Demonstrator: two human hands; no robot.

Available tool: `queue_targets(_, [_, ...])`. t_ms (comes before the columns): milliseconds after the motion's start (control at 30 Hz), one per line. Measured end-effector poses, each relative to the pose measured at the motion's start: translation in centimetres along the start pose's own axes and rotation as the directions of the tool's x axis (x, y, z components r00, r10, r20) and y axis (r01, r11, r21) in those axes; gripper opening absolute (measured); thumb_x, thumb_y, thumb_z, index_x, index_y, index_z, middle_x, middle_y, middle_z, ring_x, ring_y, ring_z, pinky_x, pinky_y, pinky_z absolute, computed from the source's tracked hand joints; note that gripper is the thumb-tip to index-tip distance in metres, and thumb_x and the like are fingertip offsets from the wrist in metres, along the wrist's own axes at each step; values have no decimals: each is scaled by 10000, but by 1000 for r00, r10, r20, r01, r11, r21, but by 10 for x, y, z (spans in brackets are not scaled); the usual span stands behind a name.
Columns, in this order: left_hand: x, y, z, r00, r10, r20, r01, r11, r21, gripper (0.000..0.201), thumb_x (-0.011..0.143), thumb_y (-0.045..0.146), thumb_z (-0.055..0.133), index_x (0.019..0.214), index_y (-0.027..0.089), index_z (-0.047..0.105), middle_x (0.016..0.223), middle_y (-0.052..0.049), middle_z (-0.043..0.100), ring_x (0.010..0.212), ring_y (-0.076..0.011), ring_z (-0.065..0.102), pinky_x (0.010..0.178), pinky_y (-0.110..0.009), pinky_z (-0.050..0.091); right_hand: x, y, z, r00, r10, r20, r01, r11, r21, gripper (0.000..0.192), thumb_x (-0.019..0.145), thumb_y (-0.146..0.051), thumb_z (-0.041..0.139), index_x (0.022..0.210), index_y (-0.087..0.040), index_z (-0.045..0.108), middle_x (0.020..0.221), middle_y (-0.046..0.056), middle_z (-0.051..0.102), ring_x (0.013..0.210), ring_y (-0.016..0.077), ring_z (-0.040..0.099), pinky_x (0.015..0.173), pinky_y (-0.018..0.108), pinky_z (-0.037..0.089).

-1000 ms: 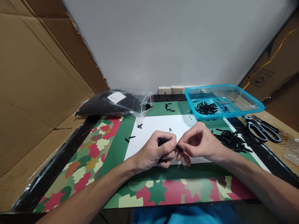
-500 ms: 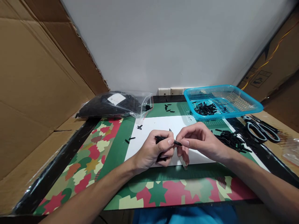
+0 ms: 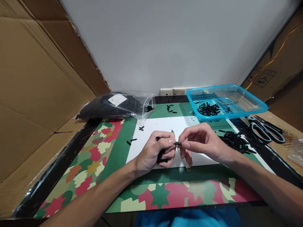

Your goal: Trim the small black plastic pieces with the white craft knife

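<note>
Black piece (image 3: pixel 178 143) pinched between two hands above the white sheet (image 3: pixel 158 124)

Both ends of the piece are hidden by fingers, so its tip cannot be made out; only a short middle stretch shows. Its long axis lies nearly level, running left to right across the sheet. The left hand (image 3: pixel 163 149) is curled tight, thumb pressed down on the piece, with a black bunch (image 3: pixel 160 155) in its palm, mostly covered. The right hand (image 3: pixel 199 142) brings thumb and forefinger narrowly together at the piece's other end; its remaining fingers hang partly out of sight. Below them, over the sheet's near edge, a pale object (image 3: pixel 186 164) is too obscured to identify. Right of the sheet, a black pile (image 3: pixel 235 142) is partly covered by the right wrist. Beyond the sheet's far right corner stands a blue basket (image 3: pixel 236 114), and beyond its far left corner lies a plastic bag (image 3: pixel 113 107), whose dark contents are hard to tell apart
</note>
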State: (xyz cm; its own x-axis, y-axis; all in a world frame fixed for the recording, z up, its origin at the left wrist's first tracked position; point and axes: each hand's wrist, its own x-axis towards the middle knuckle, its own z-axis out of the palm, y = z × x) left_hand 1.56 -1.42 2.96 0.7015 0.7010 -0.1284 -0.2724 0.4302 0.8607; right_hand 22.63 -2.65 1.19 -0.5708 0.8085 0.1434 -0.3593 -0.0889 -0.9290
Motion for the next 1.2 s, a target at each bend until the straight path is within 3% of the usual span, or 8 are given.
queue_targets(900, [1,-1,-1,999,-25,38,25,1000,14,402,915,364,728,650,175,493,507,84,386,401,-29,254,364,-125,258,3,2,-2,998,-45,-34,45,999,-19,242,926,-346,873,910,-119,791,717,54,792,526,134,696,537,250,610])
queue_targets(1200, [1,-1,-2,999,-38,33,38,999,2,420,934,361,716,639,173,484,513,80,386,413,-31,260,372,-124,269,3,6,-7,998,-50,-24,48,997,-60,227,991,-341,804,924,-124,801,727,51,804,525,131,709,551,235,592])
